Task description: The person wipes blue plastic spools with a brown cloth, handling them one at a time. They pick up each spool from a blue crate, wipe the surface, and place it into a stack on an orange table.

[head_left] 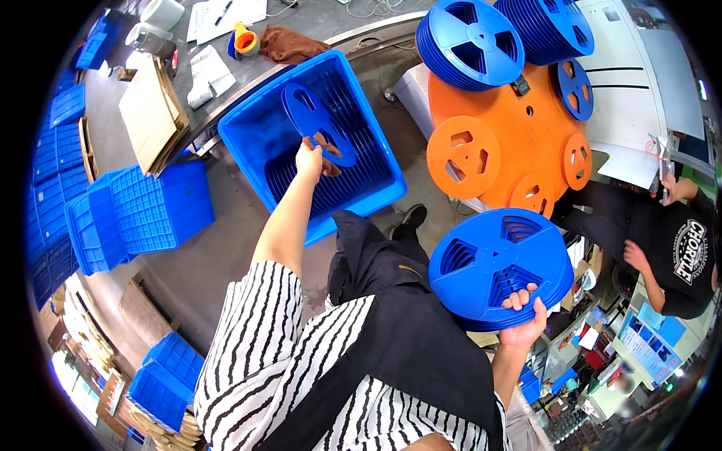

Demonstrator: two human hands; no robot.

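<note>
Diagonally toward lower right, blue reel [319, 122]

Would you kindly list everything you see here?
Crate: one, blue, left of centre
Crated reels: many, blue, in the crate
Held reel: one, blue, over the crate
Held reel stack: one, blue, lower right
Round table: one, orange, upper right
Tabletop reels: two stacks plus one thinner, blue, round table
Cutout discs: three, orange, round table
Bench: one, dark grey, upper left
Cardboard pile: one, brown, bench
Cloth: one, brown, bench
Ring-shaped roll: one, orange, bench
Papers: several, white, bench
Stacked crates: several, blue, left side
Co-worker: one, black clothes, far right
Far clutter: uncountable, mixed colours, lower right
Left hand: one, bare, on held reel
Right hand: one, bare, on held reel stack
</note>
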